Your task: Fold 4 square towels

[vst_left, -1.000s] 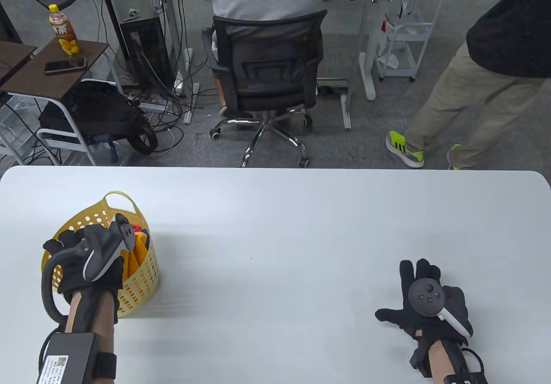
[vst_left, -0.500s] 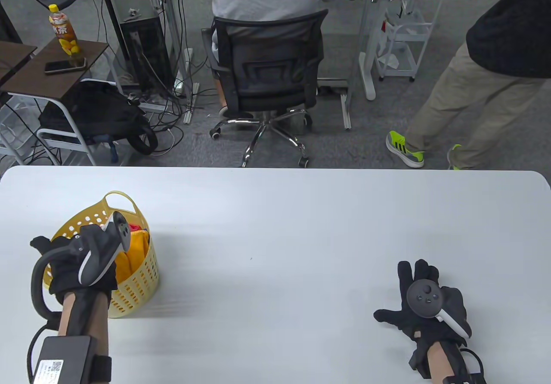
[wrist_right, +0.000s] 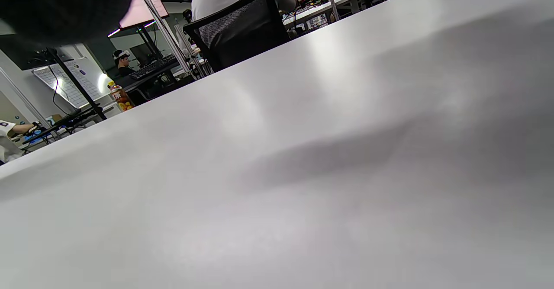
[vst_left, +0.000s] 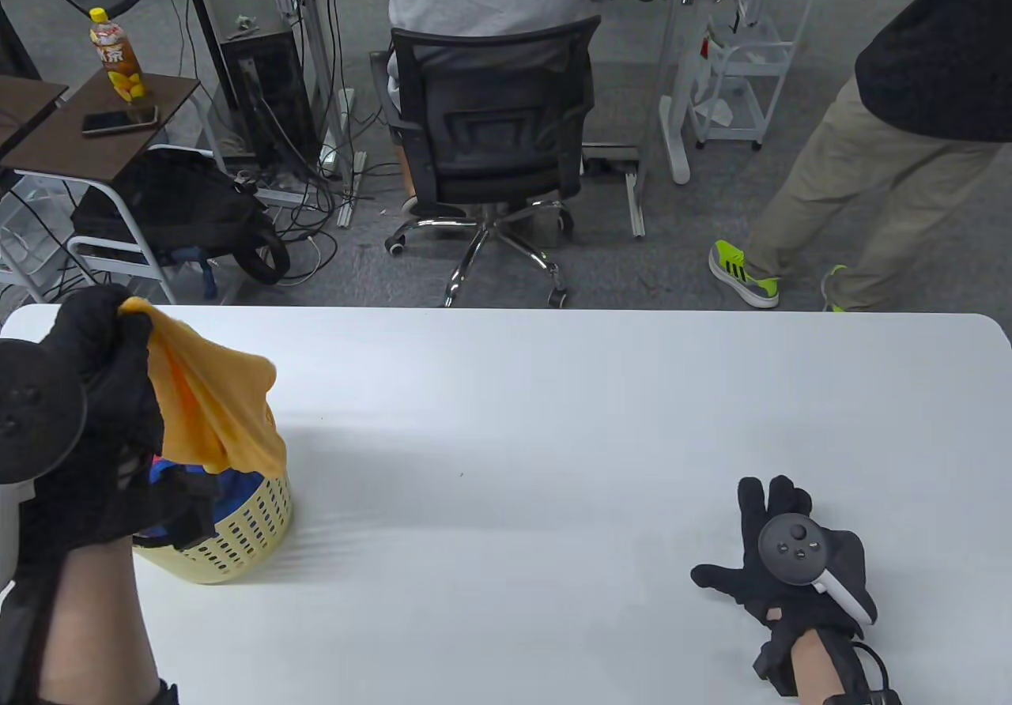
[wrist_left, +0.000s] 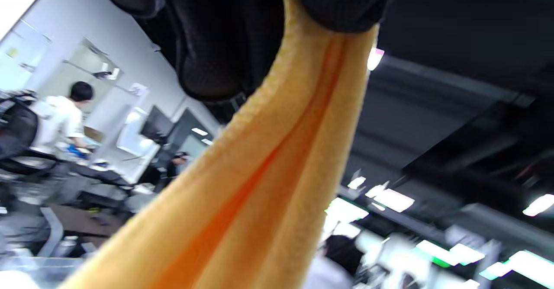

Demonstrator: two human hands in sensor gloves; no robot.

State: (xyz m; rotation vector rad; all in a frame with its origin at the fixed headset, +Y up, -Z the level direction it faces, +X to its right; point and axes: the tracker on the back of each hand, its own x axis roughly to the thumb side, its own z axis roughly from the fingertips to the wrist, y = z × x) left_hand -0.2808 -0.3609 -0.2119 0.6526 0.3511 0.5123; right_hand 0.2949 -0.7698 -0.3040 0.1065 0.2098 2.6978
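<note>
Left hand (vst_left: 87,389) is up out of the basket (vst_left: 245,527) now, orange towel (vst_left: 213,412) pinched by a corner
First towel's out, tail still draping the basket; right hand (vst_left: 779,559) lies flat, fingers spread, empty. Next: spread it on the table (vst_left: 506,420)

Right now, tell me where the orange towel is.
The orange towel is at the table view's left side, pinched by the left hand and hanging above the yellow basket, its lower end still over the basket's opening.
</note>
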